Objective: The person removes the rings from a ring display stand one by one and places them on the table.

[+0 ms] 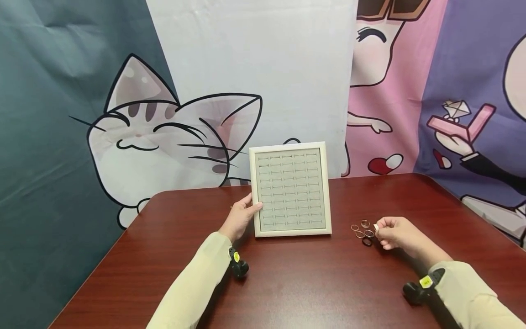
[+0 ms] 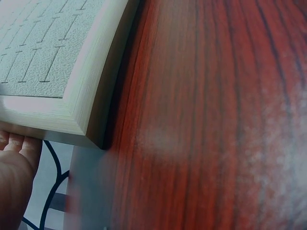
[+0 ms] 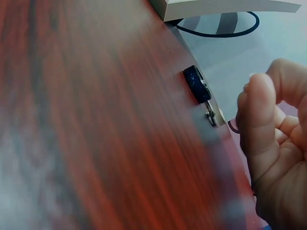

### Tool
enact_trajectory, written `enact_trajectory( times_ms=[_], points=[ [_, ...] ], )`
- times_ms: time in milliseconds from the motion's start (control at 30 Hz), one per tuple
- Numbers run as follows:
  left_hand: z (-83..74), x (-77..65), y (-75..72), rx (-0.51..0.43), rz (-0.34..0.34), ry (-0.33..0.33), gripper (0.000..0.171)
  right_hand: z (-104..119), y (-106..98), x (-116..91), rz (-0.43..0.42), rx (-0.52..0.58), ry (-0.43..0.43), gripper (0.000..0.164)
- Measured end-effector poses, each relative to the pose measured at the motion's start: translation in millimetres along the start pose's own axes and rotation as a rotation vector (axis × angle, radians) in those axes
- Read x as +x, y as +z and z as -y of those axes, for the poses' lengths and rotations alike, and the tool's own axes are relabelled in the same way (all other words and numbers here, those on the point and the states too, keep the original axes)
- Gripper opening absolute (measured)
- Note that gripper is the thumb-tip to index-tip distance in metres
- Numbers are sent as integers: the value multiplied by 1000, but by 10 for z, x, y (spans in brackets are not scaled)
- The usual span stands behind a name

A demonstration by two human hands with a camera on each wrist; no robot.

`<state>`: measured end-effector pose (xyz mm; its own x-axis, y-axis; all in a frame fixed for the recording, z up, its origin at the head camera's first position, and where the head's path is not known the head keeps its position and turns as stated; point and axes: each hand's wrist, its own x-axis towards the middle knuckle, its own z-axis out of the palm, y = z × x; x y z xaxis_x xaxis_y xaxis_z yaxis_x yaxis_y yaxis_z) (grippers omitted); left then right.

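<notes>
A ring display board [image 1: 291, 189] with a pale frame and rows of slits stands propped up on the table. My left hand [image 1: 240, 217] grips its left edge, thumb on the front and fingers behind. In the left wrist view, the frame's corner [image 2: 79, 112] shows beside the fingers. My right hand [image 1: 396, 235] pinches a small white ring [image 1: 376, 227] between thumb and forefinger, its shape mostly covered. Several loose rings [image 1: 360, 234] lie just left of that hand. Among them is a black ring [image 1: 367, 241], also seen in the right wrist view as a dark band [image 3: 195, 85].
The reddish-brown wooden table [image 1: 312, 283] extends around both hands. Behind it hangs a cloth backdrop [image 1: 271, 50] with a cartoon cat and other figures. A small black camera sits on the left wrist [image 1: 238, 265] and another on the right wrist [image 1: 423, 288].
</notes>
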<state>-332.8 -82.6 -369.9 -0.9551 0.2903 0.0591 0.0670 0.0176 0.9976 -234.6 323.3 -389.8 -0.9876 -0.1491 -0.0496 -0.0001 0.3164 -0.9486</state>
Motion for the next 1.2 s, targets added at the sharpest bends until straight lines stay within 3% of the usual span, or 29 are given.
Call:
enact_trajectory(
  times_ms=[133, 433, 733, 1200],
  points=[
    [24, 21, -2, 2, -14, -3, 50, -17, -19, -18, 30, -52, 14, 5],
    [19, 14, 9, -8, -8, 2, 50, -40, -16, -53, 135, -47, 59, 10],
    [20, 7, 20, -14, -7, 28, 51, -8, -18, -81, 171, -51, 64, 4],
    [12, 17, 13, -24, -1, 12, 51, 11, -26, -90, 174, -40, 87, 5]
  ],
)
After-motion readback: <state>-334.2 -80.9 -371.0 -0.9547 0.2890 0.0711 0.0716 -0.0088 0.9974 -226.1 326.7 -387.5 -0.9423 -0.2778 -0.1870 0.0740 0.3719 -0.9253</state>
